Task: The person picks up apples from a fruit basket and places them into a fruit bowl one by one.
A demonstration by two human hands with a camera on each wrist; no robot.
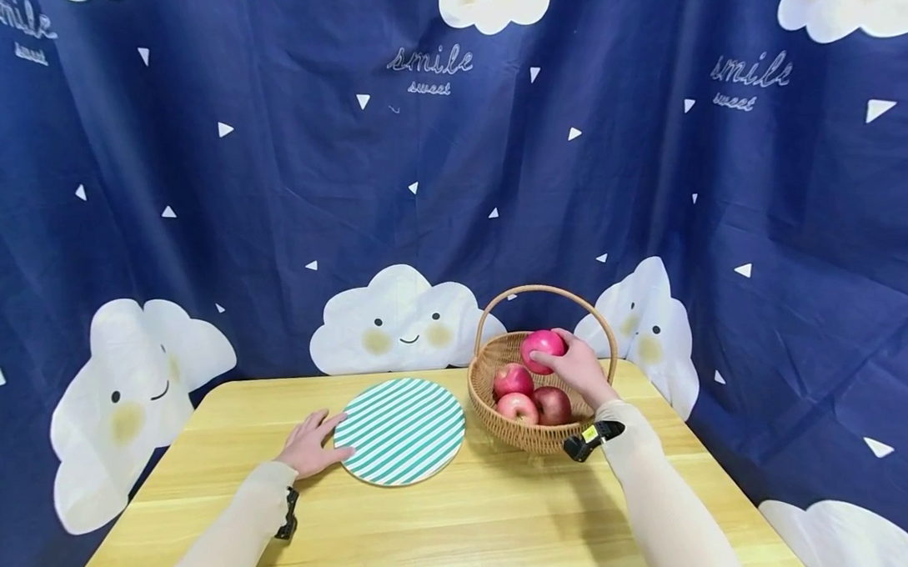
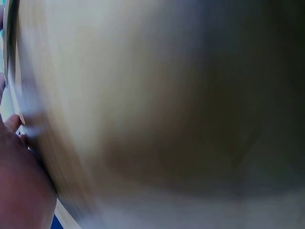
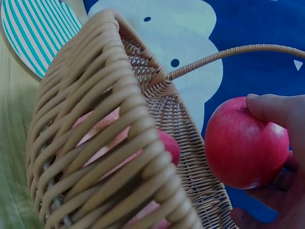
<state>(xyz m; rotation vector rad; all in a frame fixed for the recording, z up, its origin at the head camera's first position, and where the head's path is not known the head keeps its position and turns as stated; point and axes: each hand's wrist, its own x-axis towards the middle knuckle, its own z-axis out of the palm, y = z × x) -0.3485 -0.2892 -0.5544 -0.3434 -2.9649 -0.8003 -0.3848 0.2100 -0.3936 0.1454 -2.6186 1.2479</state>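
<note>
My right hand (image 1: 580, 370) grips a red apple (image 1: 542, 352) over the wicker basket (image 1: 527, 436), under its arched handle. In the right wrist view the thumb and fingers of the right hand (image 3: 286, 157) hold the apple (image 3: 243, 145) beside the basket rim (image 3: 138, 119). Several other apples (image 1: 517, 408) lie inside the basket. My left hand (image 1: 313, 447) rests at the left edge of a round green-and-white striped board (image 1: 400, 432), fingers spread and thumb at its rim. The left wrist view shows part of the left hand (image 2: 24, 186) at its left edge; the rest is blurred.
The light wooden table (image 1: 445, 533) carries the board left of the basket. Behind the table hangs a dark blue curtain (image 1: 315, 187) with white clouds and triangles. The basket's handle (image 1: 547, 288) arches up close to the right hand.
</note>
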